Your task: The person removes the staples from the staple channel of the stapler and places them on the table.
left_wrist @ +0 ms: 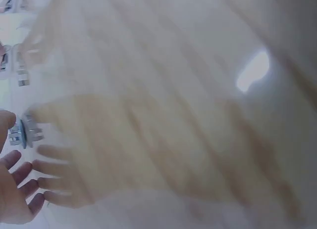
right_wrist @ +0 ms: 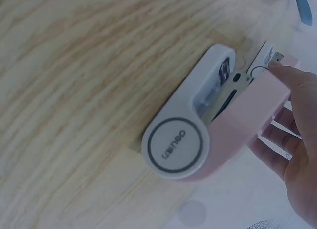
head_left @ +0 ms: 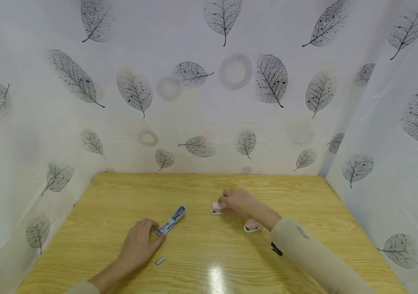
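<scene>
From my head, my left grip (head_left: pixel 138 243), loosely spread, frames the near end of the blue stapler (head_left: pixel 172 220) on the tabletop (head_left: pixel 121 196); my right grip (head_left: pixel 241 203) pinches the farther pink stapler (head_left: pixel 217 207), partly covering it. My left wrist's washed-out view cuts that grip off. From my right wrist, the nearer pink stapler (right_wrist: pixel 242 125) hides some fingertips.

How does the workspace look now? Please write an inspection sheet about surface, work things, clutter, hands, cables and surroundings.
Surface: wood-grain table, one bright reflection.
Job's things: blue stapler; far pink stapler; near pink stapler; small grey strip, apparently staples.
Clutter: dark object beside right sleeve, identity unclear.
Hands: left hand at blue stapler's near end, contact unclear; right hand holding far pink stapler.
Cables: nothing seen.
Surroundings: leaf-patterned sheeting at back and both sides.
</scene>
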### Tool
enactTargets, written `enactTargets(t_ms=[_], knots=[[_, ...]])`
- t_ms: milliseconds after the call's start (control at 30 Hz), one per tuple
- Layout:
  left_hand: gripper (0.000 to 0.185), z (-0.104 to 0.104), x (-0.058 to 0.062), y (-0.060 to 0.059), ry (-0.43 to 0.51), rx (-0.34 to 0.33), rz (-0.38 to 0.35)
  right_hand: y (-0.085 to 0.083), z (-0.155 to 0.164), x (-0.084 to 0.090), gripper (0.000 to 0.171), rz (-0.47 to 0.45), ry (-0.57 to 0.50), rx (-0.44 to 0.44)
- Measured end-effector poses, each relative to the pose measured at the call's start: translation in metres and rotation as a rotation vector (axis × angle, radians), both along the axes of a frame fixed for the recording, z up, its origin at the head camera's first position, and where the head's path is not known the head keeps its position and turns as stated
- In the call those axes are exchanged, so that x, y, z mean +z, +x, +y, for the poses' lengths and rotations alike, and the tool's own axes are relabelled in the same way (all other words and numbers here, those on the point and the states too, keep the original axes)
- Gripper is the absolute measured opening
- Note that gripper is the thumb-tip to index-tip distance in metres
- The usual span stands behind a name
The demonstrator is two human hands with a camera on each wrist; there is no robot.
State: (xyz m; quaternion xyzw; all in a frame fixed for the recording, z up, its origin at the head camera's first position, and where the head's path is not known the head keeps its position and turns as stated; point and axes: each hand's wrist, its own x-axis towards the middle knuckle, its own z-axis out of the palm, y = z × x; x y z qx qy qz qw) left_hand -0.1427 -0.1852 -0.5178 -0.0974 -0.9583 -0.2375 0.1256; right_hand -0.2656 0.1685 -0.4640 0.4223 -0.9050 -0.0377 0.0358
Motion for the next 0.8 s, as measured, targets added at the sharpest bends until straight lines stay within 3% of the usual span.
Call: enactTargets(t_ms=[267, 533, 800], knots=[[0.036, 0.008, 0.009, 0.000, 0.029, -0.011, 0.083, 0.017, -0.003, 0.000, 0.025, 0.008, -0.010, 0.055], [0.035, 0.036, 0.020, -0.001, 0.010, -0.116, 0.189, 0.031, -0.010, 0.000, 0.026, -0.015, 0.000, 0.088], [0.034, 0.063, 0.018, -0.002, 0.004, -0.204, 0.139, 0.045, -0.018, -0.003, 0.026, -0.002, -0.034, 0.108]])
